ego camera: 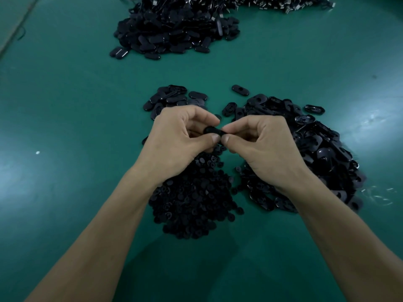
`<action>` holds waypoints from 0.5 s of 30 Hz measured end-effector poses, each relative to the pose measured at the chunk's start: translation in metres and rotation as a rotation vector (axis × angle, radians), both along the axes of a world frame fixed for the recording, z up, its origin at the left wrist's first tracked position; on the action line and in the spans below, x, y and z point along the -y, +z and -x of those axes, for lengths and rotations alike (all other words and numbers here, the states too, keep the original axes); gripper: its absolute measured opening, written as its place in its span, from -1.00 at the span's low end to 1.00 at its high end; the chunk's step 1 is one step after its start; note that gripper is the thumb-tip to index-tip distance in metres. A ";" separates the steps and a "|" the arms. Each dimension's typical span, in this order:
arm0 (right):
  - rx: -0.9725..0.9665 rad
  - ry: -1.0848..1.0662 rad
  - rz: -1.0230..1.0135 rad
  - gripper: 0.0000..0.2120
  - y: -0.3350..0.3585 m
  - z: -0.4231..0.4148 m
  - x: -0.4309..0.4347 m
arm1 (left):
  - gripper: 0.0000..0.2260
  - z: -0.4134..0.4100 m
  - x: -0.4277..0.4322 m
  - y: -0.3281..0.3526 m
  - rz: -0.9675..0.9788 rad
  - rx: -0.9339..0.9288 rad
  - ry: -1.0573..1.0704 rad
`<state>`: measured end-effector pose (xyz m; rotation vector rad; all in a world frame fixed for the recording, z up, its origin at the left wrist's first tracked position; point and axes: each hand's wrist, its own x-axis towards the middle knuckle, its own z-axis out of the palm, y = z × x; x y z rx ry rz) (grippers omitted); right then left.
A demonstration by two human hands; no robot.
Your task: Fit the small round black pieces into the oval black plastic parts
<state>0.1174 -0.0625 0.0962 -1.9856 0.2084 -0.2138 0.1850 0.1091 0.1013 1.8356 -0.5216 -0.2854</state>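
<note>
Holding one oval part [212, 131] up between both hands, I keep it just above the stock so nothing has far to travel. My left hand [174, 140] pinches one end with thumb and curled fingers. My right hand [263, 147] pinches the other end the same way, and the two thumbnails nearly meet under it. That two-ended grip, I judge, steadies the part while a round piece is pressed into its hole. Whether a piece is already seated I cannot tell, since my fingers cover the middle.

The heap of small round pieces [192, 205] lies directly below my wrists, toward the near edge of the tabletop [65, 105], within easy reach of either hand. The pile of ovals [320, 158], some with holes showing, sits beside it toward the right edge, partly under my right forearm. A smaller cluster of ovals [172, 99] lies just beyond the left hand, probably finished ones set aside. A much larger heap [174, 33] sits well apart, near the far edge.
</note>
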 end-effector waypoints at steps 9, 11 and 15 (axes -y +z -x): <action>-0.036 -0.031 0.228 -0.75 0.006 -0.011 0.010 | -0.80 -0.009 -0.005 -0.004 0.061 0.011 0.248; -0.068 -0.119 0.403 -0.68 0.003 -0.015 0.022 | -0.82 -0.015 -0.010 -0.008 0.089 -0.005 0.356; -0.199 -0.166 0.731 -0.62 -0.006 -0.028 0.046 | -0.78 -0.022 -0.014 -0.016 -0.006 0.064 0.443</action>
